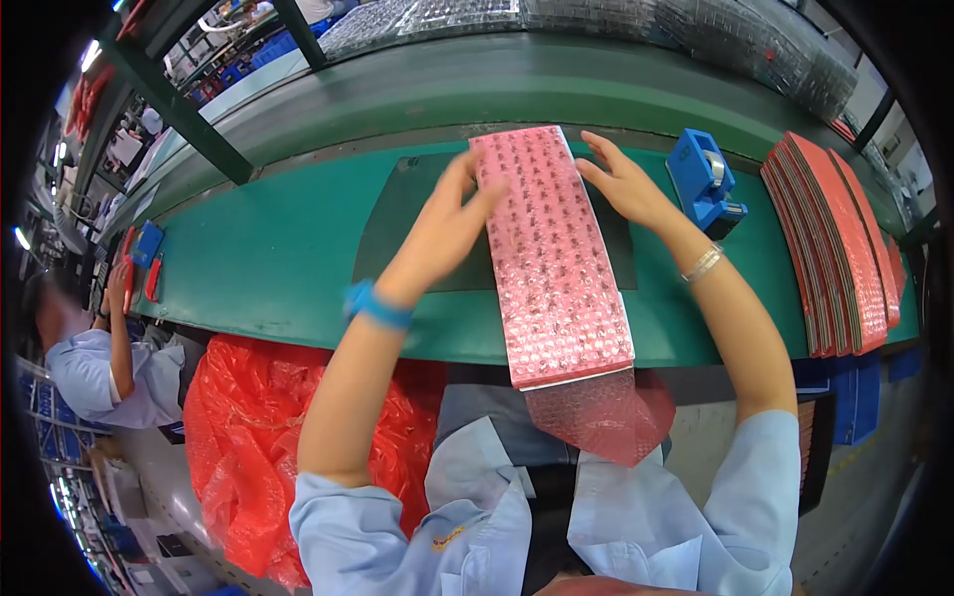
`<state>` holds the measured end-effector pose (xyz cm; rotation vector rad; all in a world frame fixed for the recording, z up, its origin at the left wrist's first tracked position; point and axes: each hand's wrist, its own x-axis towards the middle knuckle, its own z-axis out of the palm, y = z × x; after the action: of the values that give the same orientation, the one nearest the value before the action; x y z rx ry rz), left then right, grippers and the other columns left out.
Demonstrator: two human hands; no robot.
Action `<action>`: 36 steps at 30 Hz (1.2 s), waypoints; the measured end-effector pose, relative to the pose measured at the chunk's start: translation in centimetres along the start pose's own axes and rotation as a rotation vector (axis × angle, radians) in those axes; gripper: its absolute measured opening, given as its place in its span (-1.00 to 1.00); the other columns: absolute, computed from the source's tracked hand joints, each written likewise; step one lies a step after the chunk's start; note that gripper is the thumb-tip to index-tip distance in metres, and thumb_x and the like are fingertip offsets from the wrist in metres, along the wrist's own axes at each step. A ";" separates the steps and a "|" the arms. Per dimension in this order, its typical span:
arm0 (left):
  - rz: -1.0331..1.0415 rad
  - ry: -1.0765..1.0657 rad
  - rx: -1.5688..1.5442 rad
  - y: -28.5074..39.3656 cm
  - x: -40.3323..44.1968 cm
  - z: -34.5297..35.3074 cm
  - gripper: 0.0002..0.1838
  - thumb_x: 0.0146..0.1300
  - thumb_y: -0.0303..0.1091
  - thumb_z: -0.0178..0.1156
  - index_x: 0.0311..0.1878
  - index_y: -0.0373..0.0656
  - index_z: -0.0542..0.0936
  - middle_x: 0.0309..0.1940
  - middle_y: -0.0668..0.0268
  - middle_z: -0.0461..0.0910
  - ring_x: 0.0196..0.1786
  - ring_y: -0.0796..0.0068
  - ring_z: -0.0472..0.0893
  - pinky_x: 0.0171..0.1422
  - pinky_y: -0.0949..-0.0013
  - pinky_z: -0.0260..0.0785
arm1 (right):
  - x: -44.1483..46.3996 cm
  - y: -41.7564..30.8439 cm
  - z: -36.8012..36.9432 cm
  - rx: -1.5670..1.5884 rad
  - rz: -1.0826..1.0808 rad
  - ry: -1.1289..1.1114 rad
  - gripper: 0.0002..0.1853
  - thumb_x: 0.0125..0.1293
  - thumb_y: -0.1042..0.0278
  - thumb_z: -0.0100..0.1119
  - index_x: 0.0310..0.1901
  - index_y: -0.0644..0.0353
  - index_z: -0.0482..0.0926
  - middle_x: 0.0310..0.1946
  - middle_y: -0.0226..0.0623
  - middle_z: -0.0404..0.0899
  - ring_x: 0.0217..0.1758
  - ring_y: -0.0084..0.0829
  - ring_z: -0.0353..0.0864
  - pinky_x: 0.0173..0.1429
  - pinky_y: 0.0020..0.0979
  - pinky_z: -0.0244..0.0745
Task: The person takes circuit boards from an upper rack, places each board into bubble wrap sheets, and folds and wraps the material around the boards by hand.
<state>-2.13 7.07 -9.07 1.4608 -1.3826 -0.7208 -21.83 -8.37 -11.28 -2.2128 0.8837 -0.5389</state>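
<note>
A long stack of boards (556,248) wrapped in pink bubble wrap lies over a dark mat (412,214), its near end overhanging the table's front edge. A loose flap of bubble wrap (601,417) hangs from that end. My left hand (452,214), slightly blurred, is at the stack's upper left side. Its thumb rests over the top face and its fingers curl at the left edge. On the opposite side, my right hand (626,184) is open, with fingers apart beside the stack's upper right edge. I cannot tell whether its fingertips touch the wrap.
A blue tape dispenser (704,179) stands right of my right hand. Several pink-wrapped packs (825,238) stand in a row at the table's right end. Red bubble wrap (263,447) bulges below the green table (268,248). Another person (114,368) works at the left.
</note>
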 end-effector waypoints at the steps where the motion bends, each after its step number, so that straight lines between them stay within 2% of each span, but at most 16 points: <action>1: 0.051 0.191 0.076 -3.0 3.0 0.7 -0.35 0.28 -0.06 0.02 0.27 -0.34 0.18 0.18 -0.08 0.28 0.24 0.08 0.30 0.31 0.21 0.14 | 1.2 0.7 1.1 0.154 0.060 0.092 -0.35 0.33 0.17 -0.01 0.35 0.19 0.01 0.35 -0.03 0.08 0.36 -0.10 0.17 0.34 -0.28 0.16; 2: -0.040 0.289 0.117 -5.2 5.7 1.5 -0.31 0.27 0.00 0.00 0.29 -0.32 0.16 0.26 -0.05 0.18 0.32 0.04 0.19 0.37 0.19 0.05 | 2.3 1.4 2.1 0.310 0.120 0.182 -0.27 0.30 0.11 0.04 0.37 0.20 -0.04 0.35 -0.01 0.05 0.37 -0.09 0.14 0.35 -0.25 0.13; 4: -0.068 0.391 0.057 -6.5 7.6 2.3 -0.31 0.26 0.01 0.01 0.27 -0.33 0.18 0.26 -0.08 0.18 0.35 -0.01 0.14 0.39 0.16 0.00 | 3.3 1.8 3.9 0.385 0.031 0.232 -0.13 0.18 0.10 0.13 0.35 0.37 -0.11 0.32 0.13 0.07 0.38 -0.12 0.13 0.37 -0.31 0.10; 5: -0.056 0.390 0.056 -7.0 8.2 2.9 -0.31 0.26 0.01 0.01 0.27 -0.33 0.18 0.26 -0.08 0.18 0.35 -0.01 0.14 0.39 0.16 0.00 | 3.3 1.7 4.3 0.381 0.024 0.242 -0.13 0.18 0.10 0.13 0.35 0.37 -0.11 0.32 0.13 0.07 0.38 -0.12 0.13 0.37 -0.31 0.10; 7: 0.007 0.290 0.140 -8.0 8.7 4.0 -0.32 0.23 0.02 0.04 0.26 -0.28 0.23 0.27 -0.11 0.16 0.39 -0.04 0.06 0.41 0.15 -0.07 | 3.0 1.9 5.2 0.101 -0.240 0.251 -0.22 0.21 0.18 0.14 0.38 0.16 -0.04 0.36 -0.07 0.06 0.38 -0.17 0.15 0.36 -0.29 0.12; 8: -0.003 0.277 0.139 -7.8 8.7 4.2 -0.32 0.23 0.02 0.04 0.26 -0.28 0.23 0.27 -0.11 0.16 0.39 -0.04 0.06 0.41 0.15 -0.07 | 2.9 1.7 5.2 0.106 -0.224 0.250 -0.22 0.21 0.18 0.14 0.38 0.16 -0.04 0.36 -0.07 0.06 0.38 -0.17 0.15 0.36 -0.29 0.12; 12: 0.029 0.271 0.215 -6.8 8.2 4.3 -0.30 0.18 0.07 0.09 0.25 -0.23 0.26 0.28 -0.14 0.14 0.42 -0.06 0.00 0.42 0.09 -0.13 | 2.9 0.9 3.2 0.160 -0.204 0.021 -0.26 0.19 0.24 0.15 0.36 0.12 0.04 0.35 -0.19 0.12 0.39 -0.24 0.14 0.37 -0.32 0.11; 18: 0.037 0.186 0.329 -7.0 8.3 4.1 -0.29 0.13 0.11 0.12 0.24 -0.16 0.30 0.29 -0.14 0.12 0.41 -0.12 -0.01 0.40 0.01 -0.12 | 3.6 2.7 3.0 0.245 -0.280 0.001 -0.32 0.22 0.25 0.12 0.34 0.09 0.09 0.32 -0.27 0.19 0.36 -0.25 0.19 0.36 -0.32 0.12; 23: 0.080 0.215 0.376 -7.3 8.2 4.0 -0.32 0.11 0.13 0.12 0.20 -0.14 0.36 0.28 -0.17 0.13 0.39 -0.16 0.00 0.38 -0.05 -0.12 | 3.3 2.6 2.6 0.175 -0.243 0.031 -0.28 0.20 0.13 0.14 0.33 0.16 0.08 0.31 -0.10 0.18 0.29 -0.16 0.30 0.29 -0.31 0.22; 27: 0.052 0.339 0.483 -8.5 8.7 4.0 -0.34 0.12 0.15 0.09 0.16 -0.13 0.41 0.29 -0.11 0.16 0.39 -0.12 0.04 0.38 -0.03 -0.09 | 2.4 1.3 3.0 0.272 0.101 0.159 -0.23 0.19 0.11 0.16 0.35 0.17 0.04 0.32 -0.13 0.17 0.32 -0.18 0.26 0.34 -0.29 0.16; 28: 0.050 0.332 0.483 -8.1 8.8 4.0 -0.34 0.12 0.15 0.09 0.16 -0.13 0.41 0.29 -0.11 0.16 0.39 -0.12 0.04 0.38 -0.03 -0.09 | 2.0 1.2 3.2 0.275 0.107 0.160 -0.23 0.19 0.11 0.16 0.35 0.17 0.04 0.32 -0.13 0.17 0.32 -0.18 0.26 0.34 -0.29 0.16; 32: 0.289 0.157 0.991 -6.0 10.9 2.9 -0.37 0.16 0.12 0.03 0.15 -0.18 0.42 0.21 -0.01 0.30 0.31 -0.03 0.21 0.32 -0.02 0.00 | 1.2 1.1 3.9 0.042 -0.096 0.166 -0.21 0.16 0.09 0.16 0.33 0.26 0.04 0.21 0.13 0.27 0.19 -0.05 0.39 0.22 -0.29 0.31; 36: 0.262 -0.011 0.830 -7.0 13.5 5.2 -0.40 0.20 0.08 -0.02 0.16 -0.17 0.41 0.12 0.06 0.39 0.20 0.03 0.32 0.26 -0.02 0.05 | 1.4 1.4 3.9 0.077 -0.095 0.112 -0.21 0.19 0.05 0.14 0.35 0.20 0.01 0.27 0.01 0.21 0.26 -0.08 0.32 0.27 -0.26 0.26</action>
<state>-1.56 -7.94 -14.77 1.8250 -1.9574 0.0488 -19.24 -8.38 -14.77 -2.1796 0.8037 -0.7355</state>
